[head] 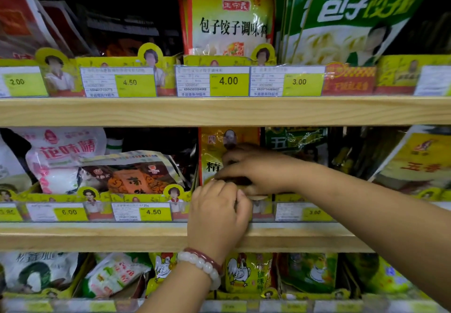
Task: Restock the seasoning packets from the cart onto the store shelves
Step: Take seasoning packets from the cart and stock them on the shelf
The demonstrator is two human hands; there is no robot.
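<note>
I look at three pale wooden store shelves [219,111] stacked with seasoning packets, each edge lined with clear plastic strips holding yellow and white price tags [228,81]. Both hands meet at the middle shelf, just right of centre. My left hand [218,211], its wrist ringed by a white bead bracelet [203,265] and a thin dark red bangle [205,256], reaches up from below with fingers curled inward at the shelf's front rail; it seems to pinch the lower edge of a packet, though the grip is hidden behind its knuckles, so I cannot tell for certain. My right hand [253,168] comes in from the right, palm down, fingers bent over the front of an upright yellow glossy seasoning packet [212,151] with a small portrait near its top and a black character on its left side. That packet stands on the middle shelf, between a slumped brown and orange pouch [136,178] on its left and a dark green packet [292,139] on its right. Further left leans a white and pink bag [61,151]. On the top shelf stand a yellow and white dumpling seasoning pouch [229,12] and a tilted green and white one [353,17]. The bottom shelf holds yellow packets printed with a rooster [246,272].
</note>
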